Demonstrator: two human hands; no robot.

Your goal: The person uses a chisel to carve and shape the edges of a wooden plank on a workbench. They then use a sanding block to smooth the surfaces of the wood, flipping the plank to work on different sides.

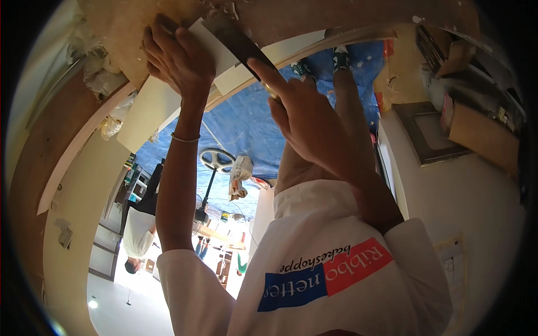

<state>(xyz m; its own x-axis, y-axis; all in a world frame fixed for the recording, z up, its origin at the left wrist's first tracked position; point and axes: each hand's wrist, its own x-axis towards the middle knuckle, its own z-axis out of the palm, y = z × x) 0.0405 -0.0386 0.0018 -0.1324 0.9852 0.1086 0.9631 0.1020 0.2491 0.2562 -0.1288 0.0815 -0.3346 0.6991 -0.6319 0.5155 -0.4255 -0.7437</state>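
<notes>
My left hand (182, 59) lies over a white strip (216, 46) at the edge of a brown wooden work surface (120, 28), its fingers spread and pressing down. My right hand (305, 115) is closed round the handle of a flat tool with a long, dark, straight-edged blade (231, 38). The index finger stretches along the blade's lower end. Across the white strip, beside my left hand, the blade lies at a slant. Whether the tool is a saw or a broad knife cannot be made out. Part of the strip is hidden under my left hand.
Blue sheeting (252, 126) covers the floor below. A stand with a round spoked base (217, 159) is beside a plastic bag (241, 168). Another person (137, 235) is at the left. At the right are a dark frame (434, 134) and a cardboard box (485, 134).
</notes>
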